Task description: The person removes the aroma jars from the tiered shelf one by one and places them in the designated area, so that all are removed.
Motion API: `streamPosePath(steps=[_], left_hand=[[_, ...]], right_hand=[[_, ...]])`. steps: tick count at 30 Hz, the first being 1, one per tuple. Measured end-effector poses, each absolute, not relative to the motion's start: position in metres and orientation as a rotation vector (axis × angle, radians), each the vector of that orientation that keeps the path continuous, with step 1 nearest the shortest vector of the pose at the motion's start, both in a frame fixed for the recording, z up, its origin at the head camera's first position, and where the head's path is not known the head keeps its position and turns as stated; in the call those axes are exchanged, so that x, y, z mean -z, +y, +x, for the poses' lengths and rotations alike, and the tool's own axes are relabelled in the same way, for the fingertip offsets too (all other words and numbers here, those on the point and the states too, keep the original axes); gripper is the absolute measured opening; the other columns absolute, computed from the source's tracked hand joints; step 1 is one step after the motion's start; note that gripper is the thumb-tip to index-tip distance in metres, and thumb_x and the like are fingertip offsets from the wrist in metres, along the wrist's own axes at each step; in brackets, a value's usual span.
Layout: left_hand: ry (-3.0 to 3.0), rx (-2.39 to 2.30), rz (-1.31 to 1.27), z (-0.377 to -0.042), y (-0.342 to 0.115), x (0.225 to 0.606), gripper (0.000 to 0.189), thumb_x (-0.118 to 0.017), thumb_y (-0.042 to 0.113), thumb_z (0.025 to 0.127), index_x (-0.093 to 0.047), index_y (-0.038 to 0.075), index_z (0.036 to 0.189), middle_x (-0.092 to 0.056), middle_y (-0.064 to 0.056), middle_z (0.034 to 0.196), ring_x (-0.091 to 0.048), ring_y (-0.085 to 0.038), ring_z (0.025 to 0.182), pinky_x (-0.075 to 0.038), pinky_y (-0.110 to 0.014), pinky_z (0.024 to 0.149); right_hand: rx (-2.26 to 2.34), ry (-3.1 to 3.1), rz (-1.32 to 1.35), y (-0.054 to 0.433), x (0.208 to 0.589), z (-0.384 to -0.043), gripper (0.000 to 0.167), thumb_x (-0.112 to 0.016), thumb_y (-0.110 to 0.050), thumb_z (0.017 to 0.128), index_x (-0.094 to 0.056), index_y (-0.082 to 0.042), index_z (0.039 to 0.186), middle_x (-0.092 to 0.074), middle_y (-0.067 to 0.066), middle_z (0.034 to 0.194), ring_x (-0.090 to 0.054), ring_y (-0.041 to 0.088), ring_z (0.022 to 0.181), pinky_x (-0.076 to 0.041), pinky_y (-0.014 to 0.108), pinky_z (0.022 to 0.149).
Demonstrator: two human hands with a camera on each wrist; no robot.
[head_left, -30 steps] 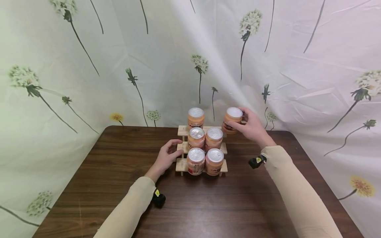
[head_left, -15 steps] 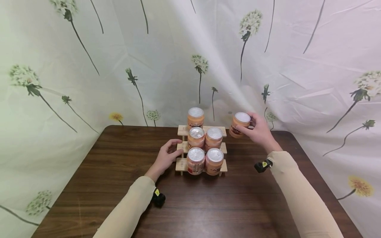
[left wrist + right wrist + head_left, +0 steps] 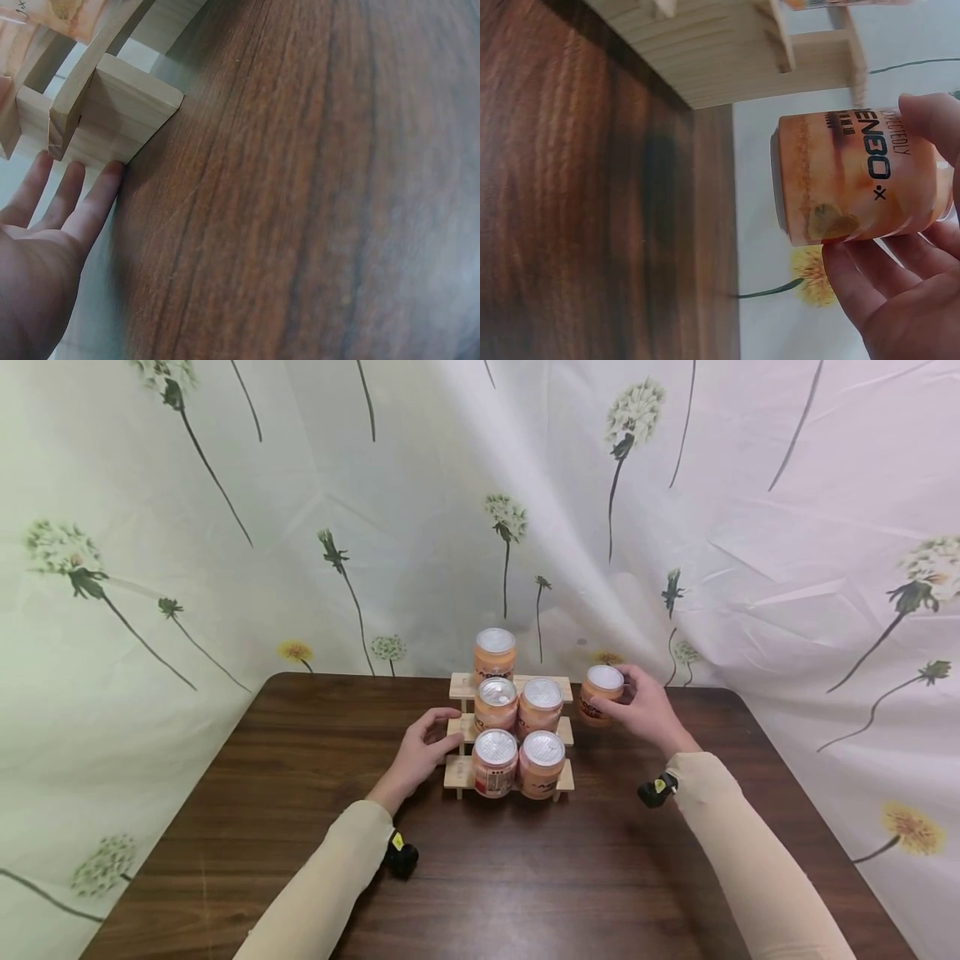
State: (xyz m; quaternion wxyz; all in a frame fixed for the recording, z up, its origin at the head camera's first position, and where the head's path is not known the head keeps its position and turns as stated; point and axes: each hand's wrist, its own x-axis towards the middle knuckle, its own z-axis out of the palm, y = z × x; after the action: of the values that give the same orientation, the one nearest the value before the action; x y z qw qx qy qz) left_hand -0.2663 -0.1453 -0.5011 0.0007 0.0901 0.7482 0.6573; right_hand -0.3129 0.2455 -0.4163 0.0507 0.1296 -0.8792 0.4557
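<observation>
A three-tier wooden display rack stands on the table, bearing orange cans with silvery lids. Two cans stand on the front tier, a can and its neighbour on the middle one, and a single can on the left of the top tier. My right hand grips another orange can between thumb and fingers, just right of the rack's top tier. At the rack's left side is my left hand; in the left wrist view its straight fingers touch the wooden side panel.
The dark brown wooden table extends around the rack. A pale curtain printed with dandelions hangs close behind the table's back edge. Both wrists wear black cameras, the left camera near the front of the table.
My right hand has carried the can from over the right end of the top tier, out to the right and then down beside the rack. The left hand stays at the rack's side.
</observation>
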Motion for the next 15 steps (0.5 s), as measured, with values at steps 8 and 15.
streamPosePath(steps=[8, 15], left_hand=[[2.361, -2.06, 0.298, -0.266, -0.145, 0.501, 0.041, -0.071, 0.02, 0.102, -0.06, 0.009, 0.14, -0.055, -0.019, 0.14, -0.061, -0.036, 0.119, -0.06, -0.037, 0.078], [2.379, -2.047, 0.282, -0.266, -0.145, 0.5, 0.039, -0.071, 0.019, 0.102, -0.061, 0.01, 0.139, -0.057, -0.017, 0.138, -0.061, -0.035, 0.118, -0.058, -0.035, 0.078]], right_hand=[[-1.314, -2.724, 0.379, 0.242, 0.433, -0.315, 0.068, -0.087, -0.028, 0.089, -0.051, 0.002, 0.139, -0.061, 0.022, 0.136, -0.06, 0.04, 0.132, -0.049, 0.053, 0.109], [-1.274, -2.773, 0.371, 0.239, 0.447, -0.315, 0.066, -0.087, -0.024, 0.089, -0.051, 0.002, 0.138, -0.062, 0.023, 0.134, -0.062, 0.039, 0.128, -0.051, 0.054, 0.105]])
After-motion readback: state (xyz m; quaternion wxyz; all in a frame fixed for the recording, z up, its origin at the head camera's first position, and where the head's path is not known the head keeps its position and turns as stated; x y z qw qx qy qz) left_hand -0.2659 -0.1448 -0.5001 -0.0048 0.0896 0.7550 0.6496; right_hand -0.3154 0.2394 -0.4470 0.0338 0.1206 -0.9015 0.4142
